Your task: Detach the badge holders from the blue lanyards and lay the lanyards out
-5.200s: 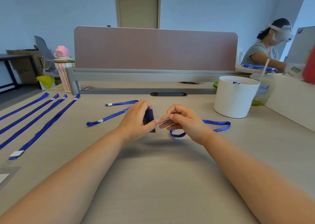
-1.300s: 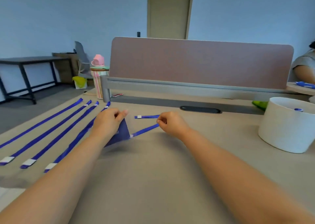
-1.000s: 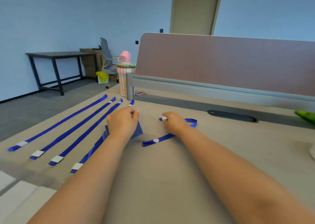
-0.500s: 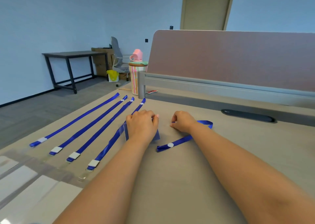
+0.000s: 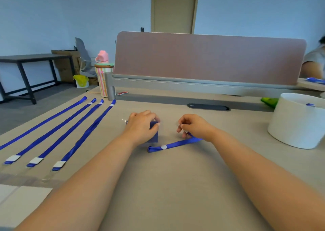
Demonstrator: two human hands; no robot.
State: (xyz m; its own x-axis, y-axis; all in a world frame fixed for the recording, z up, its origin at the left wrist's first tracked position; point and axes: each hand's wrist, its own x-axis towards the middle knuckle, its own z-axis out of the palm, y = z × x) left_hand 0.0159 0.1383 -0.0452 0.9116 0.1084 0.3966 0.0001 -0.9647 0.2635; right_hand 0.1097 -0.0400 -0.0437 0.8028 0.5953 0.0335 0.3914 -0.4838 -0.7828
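My left hand (image 5: 141,127) grips a dark blue badge holder (image 5: 153,134) at the middle of the desk, fingers curled over its top. To its right, my right hand (image 5: 194,127) pinches the white end of a folded blue lanyard (image 5: 173,145), which trails toward me and left on the desk. Several blue lanyards (image 5: 84,134) lie straight and side by side at the left, white tabs at their near ends.
A white round tub (image 5: 297,123) stands at the right. A pink divider panel (image 5: 209,58) closes the desk's far side, with a striped cup (image 5: 103,78) at its left end. Clear badge holders (image 5: 24,193) lie at the near left. Another person sits at far right.
The view has swung back to the right, bringing the white tub in again. Both hands have shifted right of the laid-out lanyards, still holding the badge holder and the lanyard's end.
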